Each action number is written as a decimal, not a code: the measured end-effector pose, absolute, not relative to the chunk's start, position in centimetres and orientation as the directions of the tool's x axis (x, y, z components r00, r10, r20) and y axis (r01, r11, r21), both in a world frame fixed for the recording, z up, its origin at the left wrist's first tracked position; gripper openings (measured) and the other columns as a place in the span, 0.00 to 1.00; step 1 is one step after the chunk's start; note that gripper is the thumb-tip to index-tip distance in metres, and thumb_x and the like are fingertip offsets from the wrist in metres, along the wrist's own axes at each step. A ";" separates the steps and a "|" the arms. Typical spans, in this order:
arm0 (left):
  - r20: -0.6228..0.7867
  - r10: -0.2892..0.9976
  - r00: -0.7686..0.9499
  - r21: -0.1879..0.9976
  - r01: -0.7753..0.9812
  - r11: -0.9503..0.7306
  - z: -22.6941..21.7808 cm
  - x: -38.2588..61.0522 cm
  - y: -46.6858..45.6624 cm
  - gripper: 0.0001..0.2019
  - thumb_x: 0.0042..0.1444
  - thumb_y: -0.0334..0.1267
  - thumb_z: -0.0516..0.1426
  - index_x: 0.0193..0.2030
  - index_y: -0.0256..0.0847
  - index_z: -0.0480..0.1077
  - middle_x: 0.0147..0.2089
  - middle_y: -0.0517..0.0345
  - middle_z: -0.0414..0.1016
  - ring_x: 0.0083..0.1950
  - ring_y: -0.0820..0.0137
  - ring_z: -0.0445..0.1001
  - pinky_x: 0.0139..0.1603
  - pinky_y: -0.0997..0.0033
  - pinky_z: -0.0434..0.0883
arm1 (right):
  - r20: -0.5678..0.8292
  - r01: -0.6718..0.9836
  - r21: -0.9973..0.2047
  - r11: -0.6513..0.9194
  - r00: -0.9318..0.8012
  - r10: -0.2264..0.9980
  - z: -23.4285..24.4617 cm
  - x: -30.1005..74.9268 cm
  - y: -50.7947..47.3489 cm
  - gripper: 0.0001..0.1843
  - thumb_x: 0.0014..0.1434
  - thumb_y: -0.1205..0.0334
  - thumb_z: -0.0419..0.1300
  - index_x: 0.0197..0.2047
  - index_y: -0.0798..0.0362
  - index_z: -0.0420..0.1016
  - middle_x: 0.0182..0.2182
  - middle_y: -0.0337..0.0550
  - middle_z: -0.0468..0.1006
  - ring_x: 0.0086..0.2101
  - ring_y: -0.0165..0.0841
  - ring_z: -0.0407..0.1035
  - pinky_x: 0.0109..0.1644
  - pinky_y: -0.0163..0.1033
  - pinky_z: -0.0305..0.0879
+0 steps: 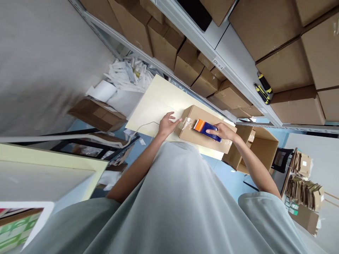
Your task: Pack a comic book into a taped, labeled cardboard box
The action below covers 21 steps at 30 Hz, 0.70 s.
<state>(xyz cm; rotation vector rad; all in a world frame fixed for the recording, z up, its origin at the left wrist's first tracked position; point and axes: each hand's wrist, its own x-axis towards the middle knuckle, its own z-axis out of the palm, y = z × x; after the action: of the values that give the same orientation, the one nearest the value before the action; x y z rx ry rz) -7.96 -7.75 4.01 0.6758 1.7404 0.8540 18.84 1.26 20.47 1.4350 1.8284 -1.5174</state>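
Observation:
A closed cardboard box (186, 132) lies on the pale yellow tabletop (148, 109), with clear tape (188, 122) stuck near its left end. My right hand (222, 131) is wrapped round a blue and orange tape dispenser (203, 127) over the top of the box. The dispenser's toothed orange end points left, toward the taped end. Beside the left end of the box is my left hand (167, 125), its fingers apart and holding nothing. Its fingertips are close to the box; whether they touch it I cannot tell.
Shelves (219, 63) packed with cardboard boxes run along the far side. Two yellow and black cutters (263, 88) lie on the upper shelf. An open carton (259, 150) stands right of the table. White scraps (129, 76) are piled at left, near a cable (143, 125).

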 end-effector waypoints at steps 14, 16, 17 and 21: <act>-0.238 0.878 -0.414 0.894 0.261 0.365 7.9 -3.4 -7.9 0.07 0.62 0.38 0.67 0.43 0.39 0.86 0.43 0.51 0.85 0.41 0.64 0.83 0.50 0.65 0.79 | -0.803 0.803 -0.562 -0.196 -0.474 0.362 19.8 18.8 1.5 0.41 0.49 0.17 0.69 0.28 0.52 0.77 0.22 0.42 0.82 0.24 0.35 0.76 0.31 0.36 0.71; -0.227 0.878 -0.422 0.882 0.294 0.369 8.0 -3.3 -8.2 0.09 0.62 0.39 0.67 0.44 0.38 0.86 0.43 0.50 0.85 0.42 0.64 0.83 0.52 0.65 0.80 | -0.809 0.789 -0.571 -0.227 -0.493 0.322 19.9 19.3 1.4 0.40 0.49 0.19 0.71 0.28 0.52 0.78 0.23 0.43 0.83 0.25 0.35 0.77 0.31 0.36 0.71; -0.224 0.878 -0.423 0.871 0.317 0.375 8.1 -3.2 -8.3 0.09 0.63 0.40 0.67 0.45 0.38 0.86 0.44 0.50 0.85 0.44 0.63 0.84 0.53 0.64 0.80 | -0.808 0.792 -0.572 -0.214 -0.501 0.310 20.0 19.8 1.3 0.40 0.49 0.19 0.72 0.27 0.53 0.78 0.23 0.44 0.83 0.25 0.35 0.77 0.32 0.37 0.71; -0.231 0.878 -0.420 0.828 0.389 0.404 8.3 -2.7 -8.4 0.12 0.65 0.42 0.66 0.47 0.37 0.86 0.48 0.47 0.86 0.51 0.62 0.84 0.61 0.62 0.79 | -0.798 0.814 -0.568 -0.125 -0.506 0.328 21.2 24.5 1.3 0.38 0.50 0.22 0.73 0.25 0.53 0.80 0.22 0.44 0.82 0.26 0.36 0.77 0.34 0.37 0.72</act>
<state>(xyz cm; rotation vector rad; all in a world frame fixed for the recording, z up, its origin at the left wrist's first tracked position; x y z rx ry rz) -2.71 -8.37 8.27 1.0768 1.9850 0.9232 24.52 1.33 21.16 1.2655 1.7560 -1.6673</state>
